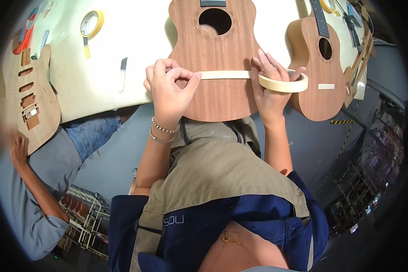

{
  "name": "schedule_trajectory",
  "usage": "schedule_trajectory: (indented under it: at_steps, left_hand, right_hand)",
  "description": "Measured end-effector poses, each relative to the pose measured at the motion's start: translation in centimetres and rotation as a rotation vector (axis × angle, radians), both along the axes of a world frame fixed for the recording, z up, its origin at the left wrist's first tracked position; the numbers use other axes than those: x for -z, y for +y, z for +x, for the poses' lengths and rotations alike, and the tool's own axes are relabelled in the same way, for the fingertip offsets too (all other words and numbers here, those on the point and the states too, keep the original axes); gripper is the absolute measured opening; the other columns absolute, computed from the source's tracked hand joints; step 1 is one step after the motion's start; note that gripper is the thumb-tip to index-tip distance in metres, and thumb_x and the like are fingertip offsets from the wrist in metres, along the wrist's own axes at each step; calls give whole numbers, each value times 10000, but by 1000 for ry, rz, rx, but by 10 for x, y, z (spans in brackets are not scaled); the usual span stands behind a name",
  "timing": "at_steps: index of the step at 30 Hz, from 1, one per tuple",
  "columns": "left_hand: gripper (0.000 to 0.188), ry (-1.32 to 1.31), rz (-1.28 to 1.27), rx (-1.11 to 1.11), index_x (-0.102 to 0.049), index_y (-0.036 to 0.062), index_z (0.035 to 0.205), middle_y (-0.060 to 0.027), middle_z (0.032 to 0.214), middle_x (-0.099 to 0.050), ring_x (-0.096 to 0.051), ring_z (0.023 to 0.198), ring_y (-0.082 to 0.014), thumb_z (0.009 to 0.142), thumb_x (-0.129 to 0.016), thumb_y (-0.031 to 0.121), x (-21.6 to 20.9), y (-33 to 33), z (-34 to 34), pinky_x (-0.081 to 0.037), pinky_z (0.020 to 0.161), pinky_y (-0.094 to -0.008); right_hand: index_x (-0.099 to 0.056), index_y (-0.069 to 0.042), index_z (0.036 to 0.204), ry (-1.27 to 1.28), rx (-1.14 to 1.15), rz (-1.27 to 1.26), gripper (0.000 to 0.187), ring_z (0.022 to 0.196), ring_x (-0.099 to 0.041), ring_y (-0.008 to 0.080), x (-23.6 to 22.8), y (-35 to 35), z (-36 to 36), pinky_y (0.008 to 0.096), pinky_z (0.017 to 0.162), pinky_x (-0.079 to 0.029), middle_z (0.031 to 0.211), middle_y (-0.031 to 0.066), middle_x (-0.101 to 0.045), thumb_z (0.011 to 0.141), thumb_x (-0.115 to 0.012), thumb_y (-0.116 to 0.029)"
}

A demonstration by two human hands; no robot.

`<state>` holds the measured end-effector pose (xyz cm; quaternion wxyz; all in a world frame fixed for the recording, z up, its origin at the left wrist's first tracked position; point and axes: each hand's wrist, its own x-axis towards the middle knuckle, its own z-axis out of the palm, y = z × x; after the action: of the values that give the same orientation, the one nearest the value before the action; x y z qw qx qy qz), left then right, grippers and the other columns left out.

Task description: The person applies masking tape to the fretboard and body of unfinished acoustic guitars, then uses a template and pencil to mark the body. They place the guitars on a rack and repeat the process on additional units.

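A brown wooden ukulele [220, 97] lies face up in front of me, its lower end towards my body. Across its top, below the round soundhole, runs a taut strip of pale masking tape [225, 75]. The free end of the strip is pinched between the thumb and finger of my left hand [170, 93], near the left edge of the body. On the right edge, my right hand [271, 102] holds the roll of masking tape [283, 86], which is hooked around its thumb side, fingers fairly straight. Strip and roll seem joined; the right fingers hide the join.
A second ukulele [315, 72] with a short pale strip stands close on the right. On the pale table [77, 86] lie a blade [123, 75], a yellow tape roll [99, 23] and a knife [86, 47]. A co-worker's hand [18, 152] touches an electric guitar body [45, 104] on the left.
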<state>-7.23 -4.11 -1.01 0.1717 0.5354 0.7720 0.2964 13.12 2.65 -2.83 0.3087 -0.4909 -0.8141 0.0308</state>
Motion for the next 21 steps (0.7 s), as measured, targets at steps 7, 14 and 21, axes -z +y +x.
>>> schedule_trajectory:
  at_steps: [7, 14, 21]
  left_hand:
    - [200, 23, -24, -25, -663, 70, 669, -9, 869, -457, -386, 899, -188, 665, -798, 219, 4, 3, 6, -319, 827, -325]
    - [273, 85, 166, -128, -627, 87, 898, -105, 1009, -457, -440, 929, -239, 684, -753, 200, 19, -8, 8, -311, 880, -396]
    - [708, 512, -147, -130, -375, 117, 1386, -157, 1308, -370, -283, 1263, -318, 795, -647, 398, 11, 1, 40, -152, 1050, -534]
  right_hand:
    - [-636, -236, 1115, -86, -23, 12, 401, 941, -598, 130, 7, 4, 0, 464, 1140, -48, 827, -68, -623, 745, -666, -85]
    - [-656, -237, 1050, -83, -24, -5, 343, 955, -584, 146, 10, 6, 3, 471, 1138, -60, 879, -65, -604, 745, -658, -81]
    - [-663, -221, 992, -42, -59, -25, 279, 958, -587, 166, 8, 7, 0, 492, 1115, -121, 885, -54, -598, 742, -677, -97]
